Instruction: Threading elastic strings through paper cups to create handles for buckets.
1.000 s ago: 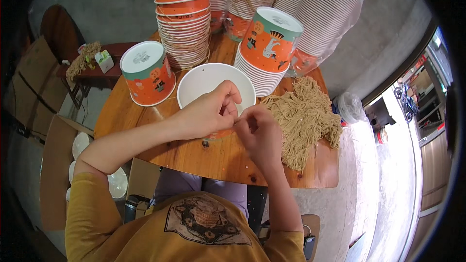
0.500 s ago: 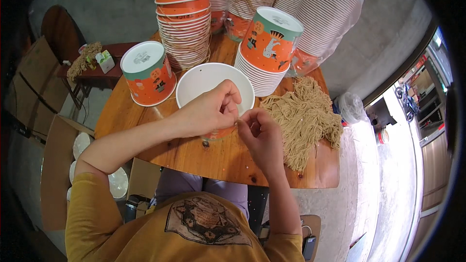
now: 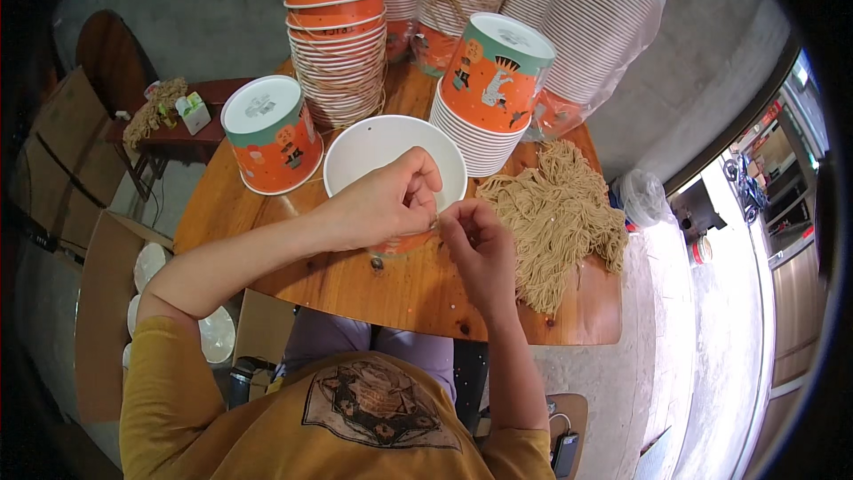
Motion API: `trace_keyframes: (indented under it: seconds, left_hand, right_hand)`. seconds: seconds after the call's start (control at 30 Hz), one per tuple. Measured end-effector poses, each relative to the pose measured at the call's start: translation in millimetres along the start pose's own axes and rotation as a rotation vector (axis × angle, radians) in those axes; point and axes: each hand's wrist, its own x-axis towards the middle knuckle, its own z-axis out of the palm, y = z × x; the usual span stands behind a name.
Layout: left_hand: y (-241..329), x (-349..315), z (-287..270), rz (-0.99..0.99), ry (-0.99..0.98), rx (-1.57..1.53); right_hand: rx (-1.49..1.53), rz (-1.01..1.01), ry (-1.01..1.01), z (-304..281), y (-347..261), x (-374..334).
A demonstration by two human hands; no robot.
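An open paper bucket (image 3: pixel 360 149), white inside and orange outside, stands at the near middle of the table. A small dark hole shows near its far rim. My left hand (image 3: pixel 382 204) reaches across its near rim with fingers curled and pinched. Close beside it, my right hand (image 3: pixel 480 240) pinches thumb against forefinger at the bucket's near right side. A tiny bit of what looks like thin tan cord is between the two sets of fingertips, mostly hidden by them. Right of my right hand lies a loose heap of tan cords (image 3: pixel 560 222).
An upturned orange and green bucket (image 3: pixel 275 147) stands left on the wooden table (image 3: pixel 293 271). Behind are a tall nested stack with cords (image 3: pixel 338 71), another upturned stack (image 3: pixel 493 80) and plastic-wrapped stacks (image 3: pixel 582 27). A cardboard box (image 3: pixel 111 302) holding white round things sits lower left.
My right hand has shifted very slightly, its fingertips still close to my left hand's. The open bucket has barely moved, and everything else stays put.
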Motion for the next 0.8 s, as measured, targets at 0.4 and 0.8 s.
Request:
trace_keyframes:
  seconds: [0.4, 0.8]
  left_hand:
    - [-4, -1, -2, -0.027, -0.092, 0.013]
    - [8, -5, 6, 0.037, -0.012, 0.263]
  right_hand:
    - [0.168, 0.215, -0.023, -3, -5, 1]
    - [0.097, 0.143, 0.069, -6, -5, -10]
